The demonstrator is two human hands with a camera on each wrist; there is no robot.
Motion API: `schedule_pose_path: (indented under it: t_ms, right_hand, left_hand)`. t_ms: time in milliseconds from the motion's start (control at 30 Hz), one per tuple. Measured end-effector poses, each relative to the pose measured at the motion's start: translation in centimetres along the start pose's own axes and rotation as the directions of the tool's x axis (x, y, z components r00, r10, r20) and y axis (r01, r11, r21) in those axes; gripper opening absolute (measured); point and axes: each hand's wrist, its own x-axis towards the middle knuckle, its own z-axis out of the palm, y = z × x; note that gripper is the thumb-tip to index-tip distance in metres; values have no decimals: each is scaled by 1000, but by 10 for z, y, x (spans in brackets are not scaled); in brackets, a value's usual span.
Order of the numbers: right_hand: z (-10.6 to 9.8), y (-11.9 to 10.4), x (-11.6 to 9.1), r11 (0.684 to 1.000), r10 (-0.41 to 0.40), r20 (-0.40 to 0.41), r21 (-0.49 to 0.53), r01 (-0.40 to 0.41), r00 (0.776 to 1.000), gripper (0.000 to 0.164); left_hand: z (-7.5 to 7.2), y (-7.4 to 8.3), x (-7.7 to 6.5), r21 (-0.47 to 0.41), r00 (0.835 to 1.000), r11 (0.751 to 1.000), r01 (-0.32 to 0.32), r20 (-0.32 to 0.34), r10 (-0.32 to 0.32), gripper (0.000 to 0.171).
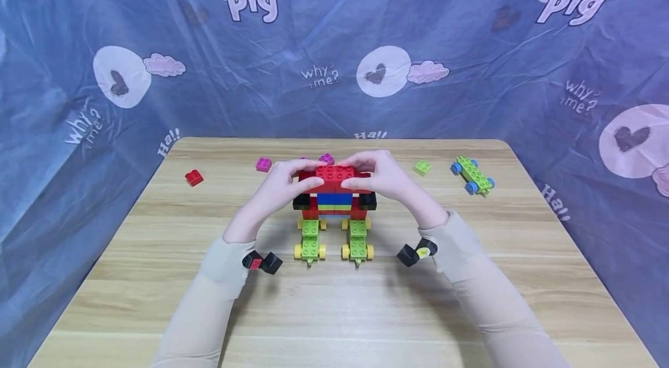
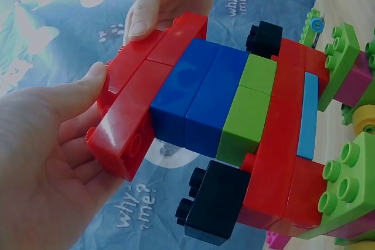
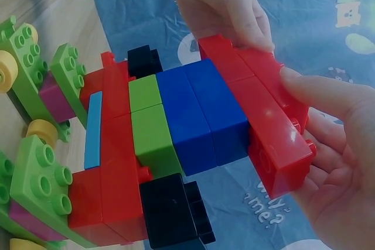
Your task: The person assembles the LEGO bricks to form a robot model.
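Note:
Between both hands stands a toy-brick figure on green bases (image 1: 310, 247) with yellow wheels. Its body stacks red bricks (image 2: 263, 174), green bricks (image 3: 153, 127) and blue bricks (image 2: 190, 95), with a black brick (image 2: 220, 200) jutting out at each side. Across the top run red bricks (image 1: 334, 183), wider than the blue ones beneath. My left hand (image 1: 284, 182) holds the left end of these top red bricks, thumb on the near side and fingers around behind. At the opposite end, my right hand (image 1: 382, 177) grips them the same way. The fingers behind are partly hidden.
Loose on the table (image 1: 157, 275) lie a red brick (image 1: 194, 177) at the left and magenta bricks (image 1: 263, 165) behind the figure. Toward the right are a small green brick (image 1: 422, 168) and a green base with blue wheels (image 1: 472, 175). A blue printed cloth (image 1: 324, 20) hangs around.

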Motion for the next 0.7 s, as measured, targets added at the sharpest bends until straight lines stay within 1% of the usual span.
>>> schedule_pose_path:
  t_ms: [200,433,700]
  right_hand:
    - [0,0,0,1000,1,-1,-10,-1,1000,40]
    - [0,-1,-1,1000,6,-5,-15,-6,1000,41]
    - [0,1,-1,1000,2,-6,-16,-2,1000,41]
  left_hand:
    - [0,0,1,13,1000,1000,-10,-4,10,39]
    - [1,1,1,1,1000,1000,-20,-9,20,39]
    - [1,0,1,23,1000,999,-28,-6,28,40]
